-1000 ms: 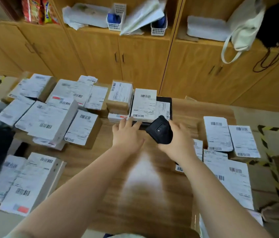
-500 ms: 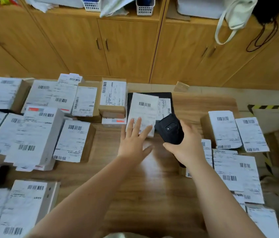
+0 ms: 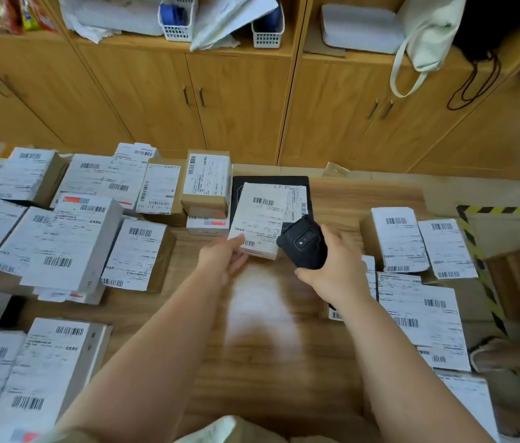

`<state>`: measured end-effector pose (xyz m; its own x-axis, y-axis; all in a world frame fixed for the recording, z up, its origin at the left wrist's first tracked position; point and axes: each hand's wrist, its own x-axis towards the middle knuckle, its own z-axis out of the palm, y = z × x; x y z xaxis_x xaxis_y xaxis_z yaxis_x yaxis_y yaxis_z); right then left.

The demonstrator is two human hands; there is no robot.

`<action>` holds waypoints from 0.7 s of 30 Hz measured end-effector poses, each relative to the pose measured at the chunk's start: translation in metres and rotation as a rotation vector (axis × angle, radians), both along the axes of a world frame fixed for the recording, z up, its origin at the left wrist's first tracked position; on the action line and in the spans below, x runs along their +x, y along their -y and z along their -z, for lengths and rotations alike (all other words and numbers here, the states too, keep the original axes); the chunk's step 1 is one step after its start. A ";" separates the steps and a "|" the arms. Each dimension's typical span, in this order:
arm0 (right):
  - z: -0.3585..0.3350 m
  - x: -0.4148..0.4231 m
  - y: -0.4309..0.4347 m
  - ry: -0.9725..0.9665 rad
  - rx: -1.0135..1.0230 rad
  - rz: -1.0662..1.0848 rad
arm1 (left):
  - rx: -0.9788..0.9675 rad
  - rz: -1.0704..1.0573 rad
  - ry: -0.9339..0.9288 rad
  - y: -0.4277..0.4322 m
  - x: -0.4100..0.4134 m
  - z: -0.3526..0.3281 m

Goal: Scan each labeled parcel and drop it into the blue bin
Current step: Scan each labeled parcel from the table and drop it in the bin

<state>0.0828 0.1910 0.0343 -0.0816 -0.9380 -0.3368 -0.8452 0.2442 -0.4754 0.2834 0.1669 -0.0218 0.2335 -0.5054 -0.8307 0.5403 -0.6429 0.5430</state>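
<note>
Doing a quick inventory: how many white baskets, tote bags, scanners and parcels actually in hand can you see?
white baskets: 2
tote bag: 1
scanner in the right hand: 1
parcel gripped by the left hand: 1
Total: 5

light: bright, even | glare: white patch on table [image 3: 261, 318] | blur: slight, edges | distortion: wide-angle bowing

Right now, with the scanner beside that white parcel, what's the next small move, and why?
Probably aim the scanner at the upper barcode on the white parcel: the left hand holds its near corner, label up, and the right hand holds the scanner at its edge, not over the code.
</note>
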 end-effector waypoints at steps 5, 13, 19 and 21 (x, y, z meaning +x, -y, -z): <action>-0.030 -0.016 -0.011 -0.071 -0.054 -0.119 | -0.094 0.049 0.083 -0.056 0.007 -0.029; -0.071 -0.021 -0.040 -0.242 -0.201 -0.345 | -0.358 -0.035 0.523 -0.141 0.005 -0.092; -0.076 -0.020 -0.056 -0.269 -0.166 -0.393 | -0.414 0.016 0.677 -0.169 0.002 -0.110; -0.077 -0.022 -0.061 -0.271 -0.166 -0.402 | -0.415 0.008 0.688 -0.178 0.000 -0.112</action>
